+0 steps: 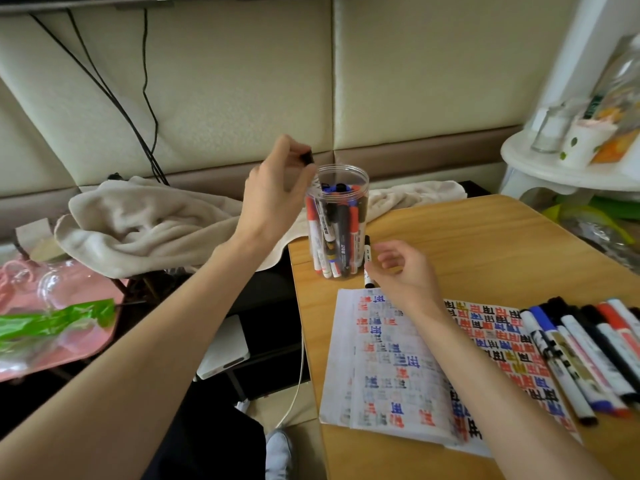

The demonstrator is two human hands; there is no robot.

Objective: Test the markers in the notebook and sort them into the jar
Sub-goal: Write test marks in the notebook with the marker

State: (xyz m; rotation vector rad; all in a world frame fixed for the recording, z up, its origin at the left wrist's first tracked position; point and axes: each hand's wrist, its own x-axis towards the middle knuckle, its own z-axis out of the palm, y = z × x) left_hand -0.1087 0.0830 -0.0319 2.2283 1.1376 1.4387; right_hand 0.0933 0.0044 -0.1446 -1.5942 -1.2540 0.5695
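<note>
1. Left grip: fingertips pinched on the black end of a capped marker, held over the near-left rim of the clear plastic jar. The barrel below is motion-blurred and looks partly inside the mouth.
2. Right grip: thumb and fingertip pinch a second marker low on the barrel, other fingers loosely curled. It stands near upright just beside the jar, with its black lower end over the top edge of the notebook.
3. Step in hand, my read: drop the tested marker into the jar. Centre it over the opening and keep it vertical. Aim for a gap between the ones already there, and release only once the barrel is below the rim. Don't knock the jar, since nothing steadies it.
4. Jar: upright on the counter, holding a loose bundle of markers with red, blue and black caps, standing on end. There is still room.
5. Notebook: open, pages covered in red, blue, black and gold test marks.
6. Untested row of markers lies just right of the notebook.
</note>
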